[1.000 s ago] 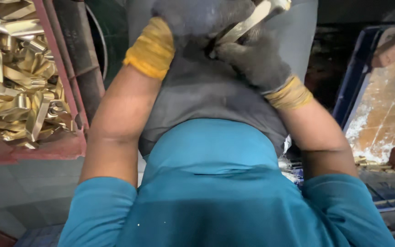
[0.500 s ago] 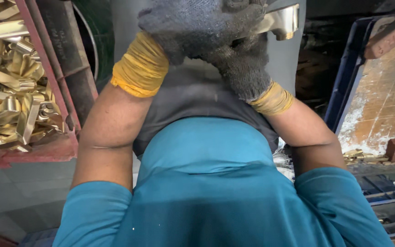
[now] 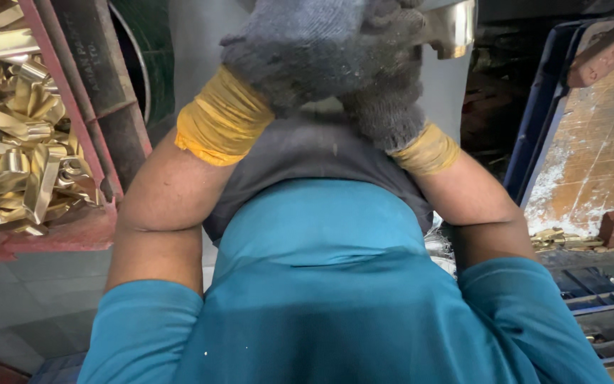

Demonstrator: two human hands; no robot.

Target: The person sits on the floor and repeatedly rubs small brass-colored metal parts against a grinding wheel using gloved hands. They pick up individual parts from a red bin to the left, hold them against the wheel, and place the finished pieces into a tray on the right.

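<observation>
Brass, shiny: a brass part [image 3: 452, 27] pokes out at the far right, grasped in the gloved right hand [image 3: 386, 78]. The gloved left hand [image 3: 300, 46] is clenched right against it. Red crate [image 3: 72, 235] of brass pieces [image 3: 15, 149] sits left.

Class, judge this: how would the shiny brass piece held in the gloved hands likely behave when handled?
The brass piece looks like solid metal, so probably stiff and heavy for its size. Its polished surface may be slippery; the knitted gloves on the left hand and right hand likely help grip.
</observation>
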